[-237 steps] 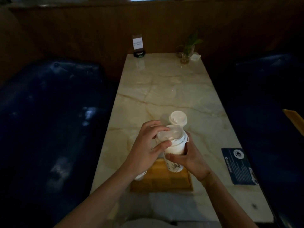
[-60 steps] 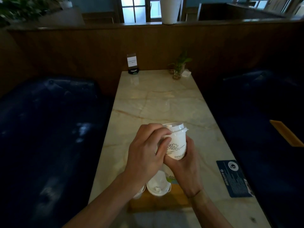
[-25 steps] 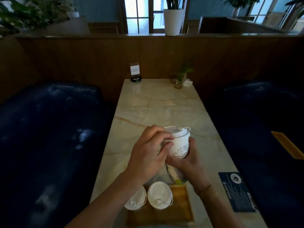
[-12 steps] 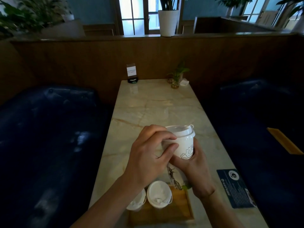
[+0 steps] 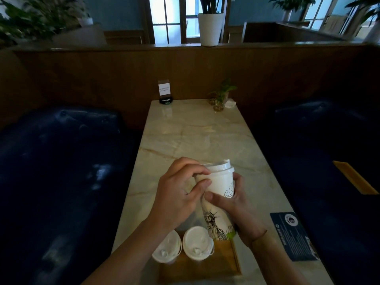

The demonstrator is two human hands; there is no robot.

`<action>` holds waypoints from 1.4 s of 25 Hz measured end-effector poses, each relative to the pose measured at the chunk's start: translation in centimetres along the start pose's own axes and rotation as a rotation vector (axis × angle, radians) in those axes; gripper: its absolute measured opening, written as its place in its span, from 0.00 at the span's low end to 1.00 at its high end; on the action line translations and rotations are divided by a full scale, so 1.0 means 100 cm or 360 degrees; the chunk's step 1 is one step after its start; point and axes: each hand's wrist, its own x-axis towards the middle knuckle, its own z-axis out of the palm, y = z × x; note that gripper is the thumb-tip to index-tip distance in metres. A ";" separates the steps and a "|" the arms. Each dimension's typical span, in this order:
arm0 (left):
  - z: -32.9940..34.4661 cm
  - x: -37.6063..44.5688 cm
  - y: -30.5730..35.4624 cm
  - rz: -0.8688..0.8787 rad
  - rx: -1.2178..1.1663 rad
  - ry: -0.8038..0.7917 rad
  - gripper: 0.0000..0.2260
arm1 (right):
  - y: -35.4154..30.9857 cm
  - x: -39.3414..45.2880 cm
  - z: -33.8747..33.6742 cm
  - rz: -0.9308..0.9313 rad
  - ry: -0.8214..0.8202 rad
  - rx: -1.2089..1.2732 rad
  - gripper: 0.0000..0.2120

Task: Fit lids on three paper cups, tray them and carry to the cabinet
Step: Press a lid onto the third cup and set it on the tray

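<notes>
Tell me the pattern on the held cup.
White cup with black line drawings, a statue and a cloud; head view.

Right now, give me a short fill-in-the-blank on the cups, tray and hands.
1. The number of lidded cups standing on the wooden tray is ____.
2. The third cup is held by ____ hands.
3. The left hand pinches the cup's ____.
4. The dark card lies on the tray's ____ side.

Missing: two; both; lid; right

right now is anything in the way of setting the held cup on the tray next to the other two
Nothing visible blocks it. The held cup is gripped by the left hand and right hand; the two lidded cups fill the wooden tray's left side, its right side bare.
</notes>
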 end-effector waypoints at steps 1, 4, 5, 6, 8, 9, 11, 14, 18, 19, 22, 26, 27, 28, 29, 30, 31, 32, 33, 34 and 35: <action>0.001 0.001 -0.002 0.0001 0.0024 0.0006 0.06 | 0.000 0.003 0.001 -0.0023 0.0012 -0.0045 0.44; 0.008 0.004 -0.003 0.0070 0.0121 0.0037 0.06 | 0.000 0.008 0.005 -0.0134 0.0085 -0.0130 0.46; 0.010 0.005 -0.003 0.0088 0.0143 0.0041 0.06 | 0.001 0.008 0.008 -0.0176 0.0132 -0.0163 0.45; 0.011 0.007 -0.003 0.0098 0.0157 0.0042 0.06 | 0.002 0.009 0.011 -0.0221 0.0190 -0.0212 0.43; 0.012 0.010 -0.003 0.0118 0.0168 0.0051 0.06 | 0.005 0.011 0.015 -0.0290 0.0287 -0.0287 0.37; 0.012 0.011 -0.003 0.0133 0.0168 0.0062 0.06 | 0.007 0.011 0.016 -0.0306 0.0329 -0.0297 0.35; 0.012 0.013 -0.001 0.0161 0.0165 0.0087 0.07 | 0.008 0.012 0.015 -0.0321 0.0390 -0.0284 0.32; 0.011 0.014 0.004 0.0165 0.0119 0.0134 0.07 | 0.003 0.008 0.011 -0.0338 0.0392 -0.0264 0.33; 0.010 0.011 0.007 0.0192 0.0102 0.0157 0.08 | -0.009 -0.003 0.007 -0.0280 0.0311 -0.0166 0.37; 0.010 0.010 0.007 0.0198 0.0094 0.0160 0.08 | -0.011 -0.005 0.005 -0.0262 0.0265 -0.0120 0.38; 0.008 0.010 0.008 0.0205 0.0041 0.0160 0.07 | -0.013 -0.005 -0.003 -0.0154 0.0114 0.0058 0.34; 0.006 0.007 0.004 0.0208 -0.0002 0.0161 0.07 | -0.009 -0.003 -0.007 -0.0084 -0.0055 0.0151 0.35; 0.006 0.006 0.003 0.0211 0.0002 0.0170 0.07 | -0.008 -0.002 -0.007 -0.0082 -0.0054 0.0125 0.38; 0.007 0.005 0.001 0.0218 0.0020 0.0180 0.07 | -0.007 0.000 -0.006 -0.0084 -0.0039 0.0088 0.42; 0.007 0.006 -0.001 0.0227 0.0046 0.0184 0.07 | -0.007 0.002 -0.006 -0.0096 -0.0023 0.0035 0.45; 0.008 0.007 -0.002 0.0234 0.0073 0.0181 0.06 | -0.008 0.003 -0.006 -0.0119 -0.0015 -0.0033 0.47; 0.009 0.008 -0.004 0.0236 0.0101 0.0173 0.07 | -0.008 0.005 -0.004 -0.0153 -0.0012 -0.0108 0.48; 0.009 0.010 -0.004 0.0243 0.0132 0.0162 0.07 | -0.008 0.007 -0.002 -0.0192 0.0004 -0.0175 0.49; 0.010 0.012 -0.005 0.0264 0.0172 0.0148 0.07 | -0.007 0.009 0.001 -0.0233 0.0040 -0.0219 0.48; 0.012 0.012 -0.005 0.0293 0.0221 0.0139 0.08 | -0.006 0.011 0.003 -0.0270 0.0088 -0.0242 0.48; 0.014 0.012 -0.004 0.0323 0.0268 0.0135 0.08 | -0.004 0.013 0.006 -0.0302 0.0141 -0.0264 0.46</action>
